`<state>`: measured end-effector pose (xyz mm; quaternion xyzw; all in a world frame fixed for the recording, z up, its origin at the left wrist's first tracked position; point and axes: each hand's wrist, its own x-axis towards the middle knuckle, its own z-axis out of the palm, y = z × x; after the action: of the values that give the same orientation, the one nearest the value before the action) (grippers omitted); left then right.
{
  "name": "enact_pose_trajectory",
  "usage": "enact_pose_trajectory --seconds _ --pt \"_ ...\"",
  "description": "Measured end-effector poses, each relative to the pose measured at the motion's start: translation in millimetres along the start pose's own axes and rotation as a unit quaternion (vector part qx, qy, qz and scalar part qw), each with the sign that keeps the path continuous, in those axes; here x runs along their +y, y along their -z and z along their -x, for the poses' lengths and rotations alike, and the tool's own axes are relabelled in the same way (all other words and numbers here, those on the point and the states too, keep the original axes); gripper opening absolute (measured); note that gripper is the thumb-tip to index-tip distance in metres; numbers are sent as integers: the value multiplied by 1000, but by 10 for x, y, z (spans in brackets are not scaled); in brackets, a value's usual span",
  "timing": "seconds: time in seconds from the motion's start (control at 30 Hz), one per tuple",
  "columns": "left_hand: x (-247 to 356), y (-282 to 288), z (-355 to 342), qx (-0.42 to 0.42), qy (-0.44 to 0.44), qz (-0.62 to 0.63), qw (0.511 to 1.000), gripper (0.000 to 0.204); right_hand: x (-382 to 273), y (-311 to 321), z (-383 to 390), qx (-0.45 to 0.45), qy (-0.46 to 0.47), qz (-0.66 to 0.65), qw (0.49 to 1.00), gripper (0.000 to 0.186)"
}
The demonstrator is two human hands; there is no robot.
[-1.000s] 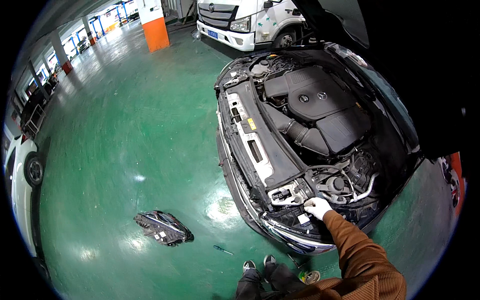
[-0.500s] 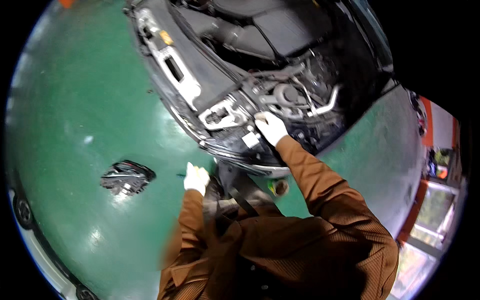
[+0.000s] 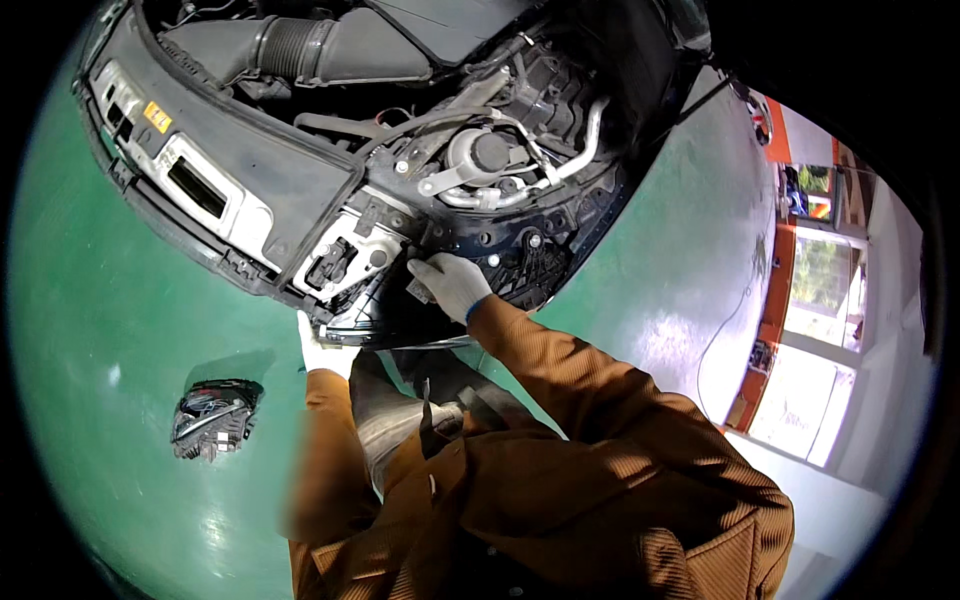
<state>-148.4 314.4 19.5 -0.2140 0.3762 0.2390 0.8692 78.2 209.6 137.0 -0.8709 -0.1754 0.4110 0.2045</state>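
A car's front corner with the bonnet up lies ahead of me, and a dark headlight (image 3: 375, 312) sits in that corner. My right hand (image 3: 455, 285), in a white glove, is closed at the headlight's inner top edge, thumb and forefinger pressed together beside a pale label (image 3: 420, 291). What lies between those fingertips is hidden. My left hand (image 3: 328, 357), also gloved, is at the front end of the headlight with one finger pointing up along the car's edge. A thin dark thing sticks out left of that hand; its other fingers are mostly hidden.
Another headlight unit (image 3: 214, 420) lies on the green floor (image 3: 120, 340) to the left. Behind the headlight are a silver front bracket (image 3: 345, 255), a round reservoir cap (image 3: 490, 152) and a black air duct (image 3: 300, 50). A cable (image 3: 712, 350) runs over the floor at right.
My left hand has come up from beside my leg to the car's front edge. My right hand stays at the headlight. The view has shifted, showing the car further left.
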Motion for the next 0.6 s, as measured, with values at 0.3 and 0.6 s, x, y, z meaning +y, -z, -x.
enact_pose_trajectory --seconds 0.3,0.6 --pt "203 222 -131 -3 69 -48 996 55 -42 36 -120 -93 -122 -181 971 42" --pt "209 441 -184 67 8 -98 993 33 -23 63 -112 -139 -131 -346 918 28"
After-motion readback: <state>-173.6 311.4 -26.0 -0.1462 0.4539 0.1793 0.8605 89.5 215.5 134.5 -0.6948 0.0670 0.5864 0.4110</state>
